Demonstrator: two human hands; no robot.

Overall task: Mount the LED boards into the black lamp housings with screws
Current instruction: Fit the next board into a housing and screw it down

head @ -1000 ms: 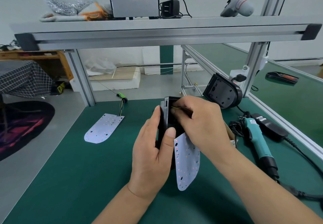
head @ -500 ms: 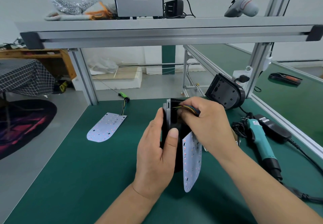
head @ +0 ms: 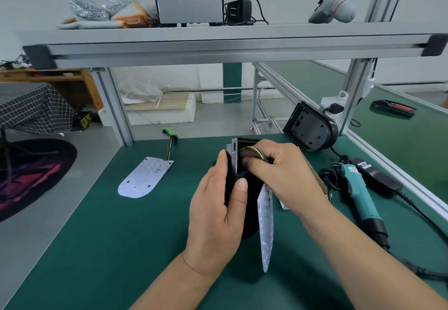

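A spare LED board [head: 145, 177] lay unmounted toward the table's [head: 97, 249] far-left corner. At mid-table the left hand [head: 218, 212] gripped an upright black housing [head: 252, 217]. The right hand [head: 283, 174] pinched coloured wires [head: 254, 151] at its top, and the hanging LED board [head: 265, 225] looked neither seated nor screwed. A second housing [head: 310, 128] and a screwdriver [head: 358, 193] crowded the right edge. The near-left offered room.

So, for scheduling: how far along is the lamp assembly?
Nothing looks mounted yet. In hand: the left hand grips a black housing, the right hand pinches the wires of an LED board hanging outside it. Left: screwing it in; the second LED board, second housing and electric screwdriver sit untouched.
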